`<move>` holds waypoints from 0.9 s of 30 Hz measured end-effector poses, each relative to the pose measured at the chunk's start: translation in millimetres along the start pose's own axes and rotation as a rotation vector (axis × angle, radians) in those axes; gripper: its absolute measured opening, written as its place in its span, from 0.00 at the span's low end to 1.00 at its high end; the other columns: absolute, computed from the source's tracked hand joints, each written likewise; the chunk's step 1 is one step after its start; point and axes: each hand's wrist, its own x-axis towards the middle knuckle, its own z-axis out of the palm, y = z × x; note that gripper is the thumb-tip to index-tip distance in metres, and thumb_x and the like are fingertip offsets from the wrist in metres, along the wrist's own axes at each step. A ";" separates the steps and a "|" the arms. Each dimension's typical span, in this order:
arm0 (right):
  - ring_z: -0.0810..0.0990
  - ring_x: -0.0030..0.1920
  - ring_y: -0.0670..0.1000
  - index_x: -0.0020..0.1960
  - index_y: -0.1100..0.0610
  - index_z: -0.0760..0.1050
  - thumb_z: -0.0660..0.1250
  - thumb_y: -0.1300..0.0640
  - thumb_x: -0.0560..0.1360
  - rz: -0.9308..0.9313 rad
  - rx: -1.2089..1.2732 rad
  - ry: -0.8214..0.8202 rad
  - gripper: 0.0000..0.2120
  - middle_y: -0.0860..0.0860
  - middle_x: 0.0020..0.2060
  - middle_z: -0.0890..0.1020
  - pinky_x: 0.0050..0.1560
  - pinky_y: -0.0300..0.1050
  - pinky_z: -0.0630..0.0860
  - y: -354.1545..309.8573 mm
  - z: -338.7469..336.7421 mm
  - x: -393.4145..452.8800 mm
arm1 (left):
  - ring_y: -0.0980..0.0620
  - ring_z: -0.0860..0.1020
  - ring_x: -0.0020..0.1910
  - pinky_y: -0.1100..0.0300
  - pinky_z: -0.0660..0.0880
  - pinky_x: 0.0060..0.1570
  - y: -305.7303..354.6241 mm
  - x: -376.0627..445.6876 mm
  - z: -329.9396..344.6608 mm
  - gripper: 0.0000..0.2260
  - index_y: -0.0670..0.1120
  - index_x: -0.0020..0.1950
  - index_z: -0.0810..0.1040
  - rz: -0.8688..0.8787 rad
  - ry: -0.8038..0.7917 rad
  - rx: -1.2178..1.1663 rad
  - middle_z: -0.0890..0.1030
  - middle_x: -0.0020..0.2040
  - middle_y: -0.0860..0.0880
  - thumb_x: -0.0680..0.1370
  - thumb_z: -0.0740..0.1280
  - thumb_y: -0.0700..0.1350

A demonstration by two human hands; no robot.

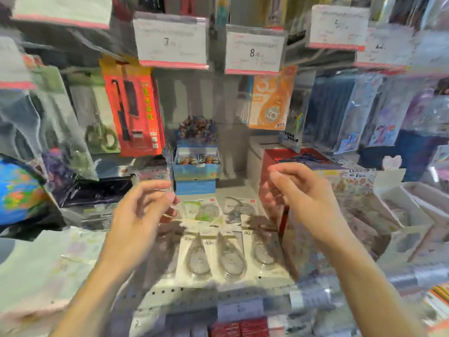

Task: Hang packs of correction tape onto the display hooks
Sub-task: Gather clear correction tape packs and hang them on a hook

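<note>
Several white-carded packs of correction tape lie flat on the shelf below my hands, with more packs behind them. An orange pack of correction tape hangs from a display hook under the price tag marked 8. My left hand hovers above the packs on the shelf, fingers curled and apart, holding nothing. My right hand is raised at about the same height, fingers loosely bent, also holding nothing. The frame is blurred.
Price tags marked 7 and 8 hang overhead. A red boxed item and scissors hang at left. A blue display box stands at the back, a red box by my right hand, a globe far left.
</note>
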 end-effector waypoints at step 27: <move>0.71 0.30 0.43 0.50 0.46 0.76 0.66 0.39 0.80 0.233 -0.771 -0.391 0.10 0.48 0.34 0.78 0.34 0.41 0.71 112.5 50.4 -39.5 | 0.62 0.78 0.42 0.66 0.68 0.39 -99.6 53.2 -15.7 0.19 0.64 0.61 0.68 -0.238 -0.654 0.850 0.78 0.50 0.61 0.72 0.68 0.62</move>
